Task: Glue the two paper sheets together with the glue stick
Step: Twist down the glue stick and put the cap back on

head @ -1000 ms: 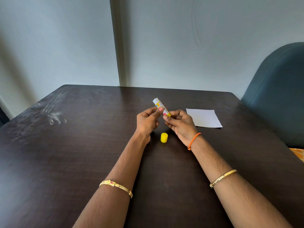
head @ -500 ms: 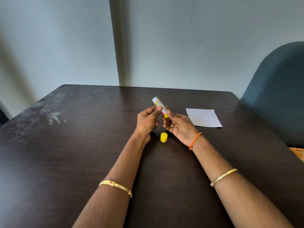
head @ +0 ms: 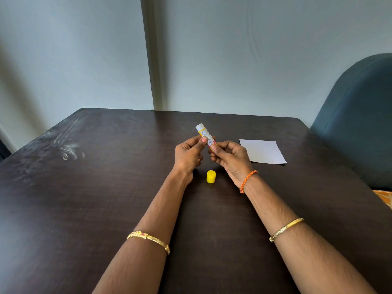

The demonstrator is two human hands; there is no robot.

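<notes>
Table: dark brown rectangular wooden table (head: 84, 209), filling the near and middle scene; pale scuff marks at its far left.
Wall: pale grey-blue wall (head: 233, 49) behind the far table edge, with a vertical corner strip.
Chair: dark teal padded chair back (head: 360, 115) at the right, beside the table's right edge.
Paper: white rectangular paper sheet (head: 263, 151) lying flat on the table, right of the hands. Whether it is one sheet or two stacked cannot be told.
Left hand: left hand (head: 188, 153) raised above the table centre, fingers curled, thumb and fingertips pinching the middle of the glue stick.
Right hand: right hand (head: 230, 158) just right of the left hand, fingers curled, thumb and fingertips pinching the stick's lower end.
Glue stick: white and yellow cylindrical glue stick (head: 205, 135), uncapped, tilted with its white tip pointing far and left, held off the table by both hands.
Cap: small yellow plastic cap (head: 211, 176) standing on the table, near side of the hands, between the two wrists.
</notes>
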